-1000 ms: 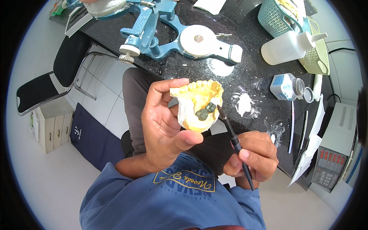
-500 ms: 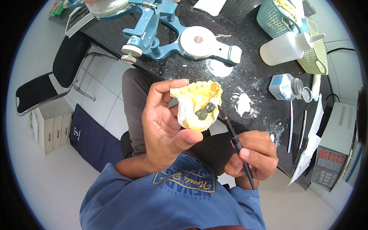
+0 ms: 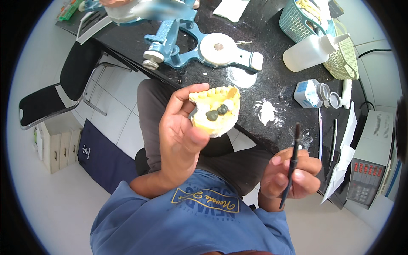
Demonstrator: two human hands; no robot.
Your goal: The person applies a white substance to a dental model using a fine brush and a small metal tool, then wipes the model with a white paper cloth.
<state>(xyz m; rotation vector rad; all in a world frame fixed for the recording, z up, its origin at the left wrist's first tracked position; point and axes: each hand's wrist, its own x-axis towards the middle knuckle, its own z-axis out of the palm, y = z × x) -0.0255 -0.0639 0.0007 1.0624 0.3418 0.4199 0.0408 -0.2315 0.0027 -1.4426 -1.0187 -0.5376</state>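
The dental model (image 3: 221, 121) is gripped by its edge in the left hand (image 3: 176, 134), this side of the blue articulator (image 3: 167, 33), perhaps so that its dark teeth (image 3: 211, 115) are left uncovered. A brush (image 3: 293, 159) is pinched, tip up, in the right hand (image 3: 302, 179). To the articulator's near right, the black countertop (image 3: 253, 90) is spotted with white powder (image 3: 267, 114); leftward, a chair (image 3: 80, 63) is seen.
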